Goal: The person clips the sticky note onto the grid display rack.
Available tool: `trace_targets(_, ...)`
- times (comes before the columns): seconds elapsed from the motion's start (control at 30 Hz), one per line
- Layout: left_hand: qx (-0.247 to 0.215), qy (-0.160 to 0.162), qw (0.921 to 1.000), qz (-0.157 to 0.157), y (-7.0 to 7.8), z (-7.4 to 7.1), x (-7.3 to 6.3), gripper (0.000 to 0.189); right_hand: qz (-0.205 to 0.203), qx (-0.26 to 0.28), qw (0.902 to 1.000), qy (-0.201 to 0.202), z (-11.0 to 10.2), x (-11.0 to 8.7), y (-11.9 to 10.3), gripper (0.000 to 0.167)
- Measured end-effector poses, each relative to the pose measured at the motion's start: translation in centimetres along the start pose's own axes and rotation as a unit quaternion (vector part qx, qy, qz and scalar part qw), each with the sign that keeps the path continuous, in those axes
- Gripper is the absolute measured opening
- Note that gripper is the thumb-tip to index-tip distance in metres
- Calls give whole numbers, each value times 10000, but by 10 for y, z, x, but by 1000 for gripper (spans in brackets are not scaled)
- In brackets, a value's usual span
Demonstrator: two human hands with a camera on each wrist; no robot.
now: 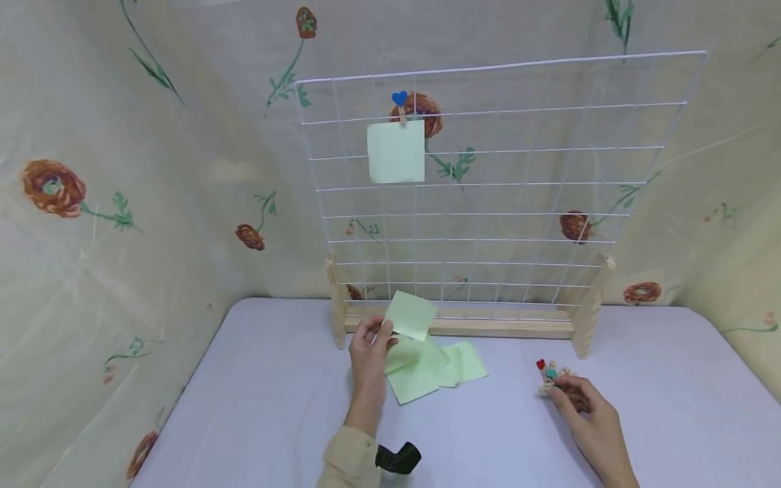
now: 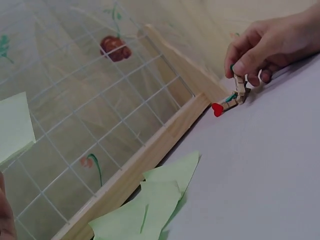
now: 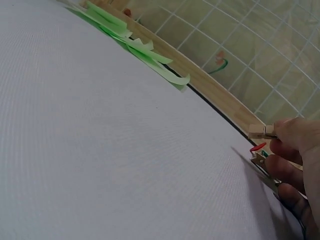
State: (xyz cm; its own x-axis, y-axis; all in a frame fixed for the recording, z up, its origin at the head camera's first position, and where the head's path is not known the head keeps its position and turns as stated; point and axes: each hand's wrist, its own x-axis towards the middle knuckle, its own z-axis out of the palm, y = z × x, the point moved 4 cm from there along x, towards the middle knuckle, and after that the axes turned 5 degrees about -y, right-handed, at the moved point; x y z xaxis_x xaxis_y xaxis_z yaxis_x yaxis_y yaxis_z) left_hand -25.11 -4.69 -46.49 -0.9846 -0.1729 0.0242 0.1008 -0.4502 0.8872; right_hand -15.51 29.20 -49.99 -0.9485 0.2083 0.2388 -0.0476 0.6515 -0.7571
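My left hand (image 1: 369,362) pinches a pale green sticky note (image 1: 411,314) by its edge, above several loose green sticky notes (image 1: 415,376) on the table. Over on the right, my right hand (image 1: 588,410) pinches a small wooden clothespin (image 3: 259,131) between thumb and fingers. In the left wrist view a bit of green shows at the pinched end. Below those fingers lie a few more mini clothespins, one with a red heart (image 2: 217,109); the fingers partly hide this pile. Only a sliver of the left hand enters the left wrist view.
Behind the notes stands a white wire grid (image 1: 488,183) on a wooden base (image 1: 512,328). One green note (image 1: 395,152) hangs near its upper left from a clothespin with a blue heart (image 1: 399,99). Floral cloth (image 1: 183,156) surrounds the white table (image 1: 274,386).
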Motion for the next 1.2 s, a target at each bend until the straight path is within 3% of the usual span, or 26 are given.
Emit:
trace_targets(0.27, -34, -365, 9992, 146, 9, 24, 5, 23, -159, -213, 9996, 73, -1, 1, 1, 24)
trace_targets(0.47, 187, -582, 9977, 282, 19, 37, 13, 26, -268, -197, 9994, 71, -4, 3, -1, 24)
trace_targets(0.83, 13, -322, 9988, 380, 35, 34, 20, 27, -14, -382, 9990, -234, 1, 0, 2, 30)
trace_targets(1.2, -79, -151, 9993, 345, 41, 33, 23, 27, 26, -328, 9992, -235, 2, -1, 2, 29)
